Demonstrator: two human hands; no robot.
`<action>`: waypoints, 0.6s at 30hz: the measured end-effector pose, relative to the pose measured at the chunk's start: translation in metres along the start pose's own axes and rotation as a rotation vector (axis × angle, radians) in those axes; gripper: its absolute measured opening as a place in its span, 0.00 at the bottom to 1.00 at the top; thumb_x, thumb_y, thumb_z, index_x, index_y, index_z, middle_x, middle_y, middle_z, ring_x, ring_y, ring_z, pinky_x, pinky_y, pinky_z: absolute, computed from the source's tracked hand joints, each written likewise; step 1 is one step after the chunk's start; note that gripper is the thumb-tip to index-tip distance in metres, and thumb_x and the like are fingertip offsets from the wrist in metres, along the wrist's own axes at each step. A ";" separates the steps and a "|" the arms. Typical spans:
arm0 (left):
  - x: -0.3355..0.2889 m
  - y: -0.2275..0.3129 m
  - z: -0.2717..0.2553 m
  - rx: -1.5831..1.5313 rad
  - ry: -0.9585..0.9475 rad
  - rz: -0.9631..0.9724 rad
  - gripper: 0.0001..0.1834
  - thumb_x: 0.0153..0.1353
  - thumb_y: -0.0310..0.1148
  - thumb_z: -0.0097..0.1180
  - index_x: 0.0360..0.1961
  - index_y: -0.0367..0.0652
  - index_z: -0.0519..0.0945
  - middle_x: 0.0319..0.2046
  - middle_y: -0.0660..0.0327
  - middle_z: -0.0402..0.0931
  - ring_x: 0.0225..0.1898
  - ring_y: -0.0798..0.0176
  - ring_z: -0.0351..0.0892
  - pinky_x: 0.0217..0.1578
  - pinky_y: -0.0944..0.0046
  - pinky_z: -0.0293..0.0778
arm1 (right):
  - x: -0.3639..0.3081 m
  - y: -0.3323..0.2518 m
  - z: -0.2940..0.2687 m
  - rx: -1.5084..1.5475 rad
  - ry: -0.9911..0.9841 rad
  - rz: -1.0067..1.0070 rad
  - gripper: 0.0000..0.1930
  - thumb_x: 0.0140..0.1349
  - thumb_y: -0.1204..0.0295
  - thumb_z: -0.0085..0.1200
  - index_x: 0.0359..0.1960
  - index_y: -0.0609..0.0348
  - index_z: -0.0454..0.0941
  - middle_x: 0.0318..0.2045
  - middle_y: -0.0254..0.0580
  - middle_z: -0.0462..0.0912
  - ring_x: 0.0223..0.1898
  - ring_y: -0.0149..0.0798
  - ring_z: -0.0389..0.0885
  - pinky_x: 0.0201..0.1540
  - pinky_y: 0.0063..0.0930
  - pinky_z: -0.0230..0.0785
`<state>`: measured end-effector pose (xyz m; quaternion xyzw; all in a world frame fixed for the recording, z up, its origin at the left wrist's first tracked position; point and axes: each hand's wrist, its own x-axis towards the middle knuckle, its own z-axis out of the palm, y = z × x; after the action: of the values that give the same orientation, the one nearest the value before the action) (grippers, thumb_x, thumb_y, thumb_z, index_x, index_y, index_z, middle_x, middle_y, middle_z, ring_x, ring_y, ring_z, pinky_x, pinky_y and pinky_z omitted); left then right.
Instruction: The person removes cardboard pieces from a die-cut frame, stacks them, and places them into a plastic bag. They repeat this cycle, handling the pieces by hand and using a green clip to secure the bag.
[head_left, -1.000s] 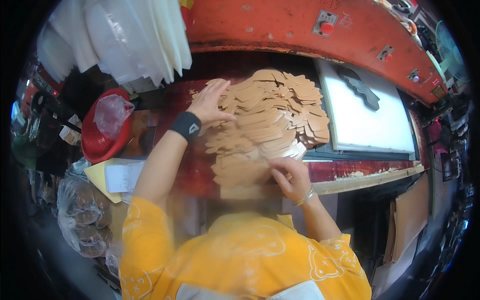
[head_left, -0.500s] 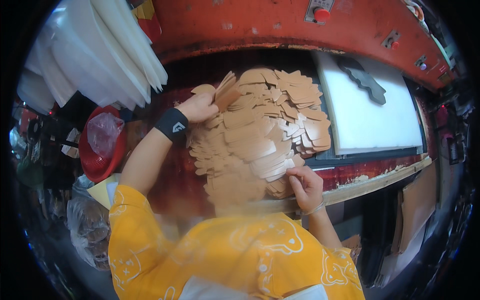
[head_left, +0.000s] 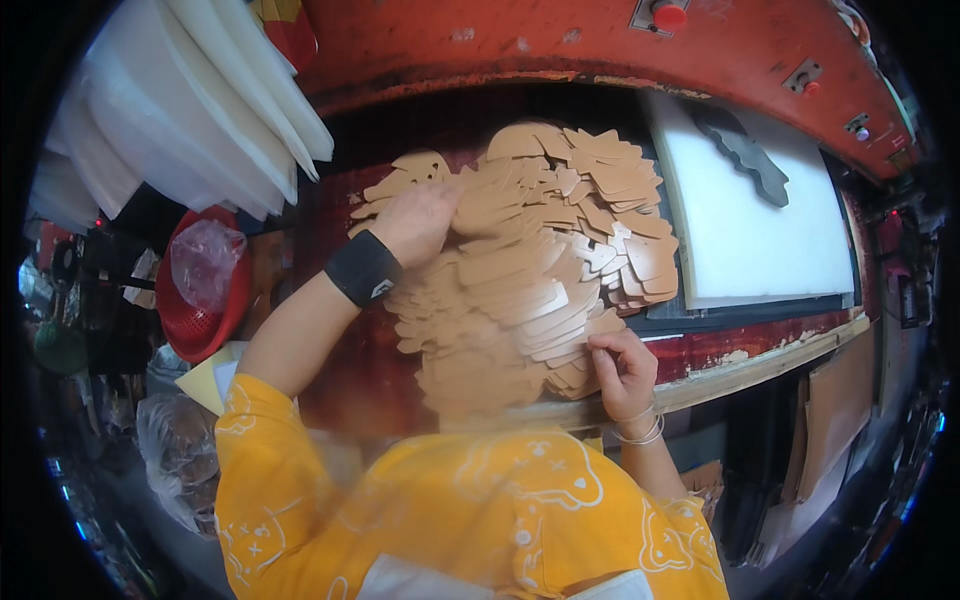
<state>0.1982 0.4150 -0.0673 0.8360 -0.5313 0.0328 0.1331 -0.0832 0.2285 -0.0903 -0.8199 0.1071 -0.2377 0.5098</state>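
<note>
A broad heap of thin brown cut-out pieces (head_left: 500,270), some with pale, shiny faces, covers the dark red tabletop in front of me. My left hand (head_left: 418,220), with a black wristband, lies over the heap's upper left; its fingertips are smeared by motion and partly lost among the pieces. Just beyond that hand is a smaller group of brown pieces (head_left: 422,165). At the heap's lower right edge, my right hand (head_left: 625,372) has its fingers curled and pressed together against the pieces; what lies between the fingertips is too small to make out.
To the right, a white board (head_left: 765,235) carries a dark, wavy-edged tool (head_left: 742,155). A red machine beam (head_left: 480,45) with buttons spans the back. White sheets (head_left: 190,110) hang at upper left, above a red basket (head_left: 195,330) holding a plastic bag. A wooden edge (head_left: 760,360) borders the table.
My left hand held a fanned bunch of brown pieces; now that bunch is out of sight and more pieces lie beyond the hand, which has moved right. The right hand stays at the heap's edge.
</note>
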 end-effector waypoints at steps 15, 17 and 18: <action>0.024 -0.013 -0.018 -0.318 -0.530 -0.132 0.35 0.41 0.24 0.54 0.57 0.36 0.64 0.51 0.46 0.69 0.53 0.48 0.68 0.53 0.63 0.64 | -0.001 0.005 0.004 0.053 0.027 -0.084 0.05 0.54 0.84 0.50 0.32 0.65 0.76 0.26 0.38 0.75 0.25 0.26 0.69 0.28 0.15 0.59; 0.026 -0.033 -0.018 -0.388 -0.521 -0.097 0.35 0.41 0.23 0.53 0.57 0.39 0.65 0.51 0.47 0.70 0.54 0.51 0.68 0.53 0.64 0.64 | -0.001 0.004 0.004 0.057 0.022 -0.068 0.05 0.54 0.84 0.50 0.32 0.65 0.76 0.26 0.38 0.75 0.25 0.27 0.69 0.28 0.15 0.59; 0.029 -0.041 -0.018 -0.375 -0.576 -0.105 0.35 0.41 0.24 0.53 0.57 0.40 0.65 0.51 0.48 0.70 0.54 0.52 0.68 0.54 0.64 0.63 | -0.001 0.004 0.004 0.039 0.024 -0.079 0.05 0.54 0.84 0.50 0.32 0.65 0.76 0.26 0.38 0.75 0.25 0.27 0.69 0.28 0.15 0.60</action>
<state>0.2487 0.4106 -0.0516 0.7981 -0.5000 -0.3098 0.1304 -0.0819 0.2300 -0.0954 -0.8105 0.0764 -0.2694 0.5144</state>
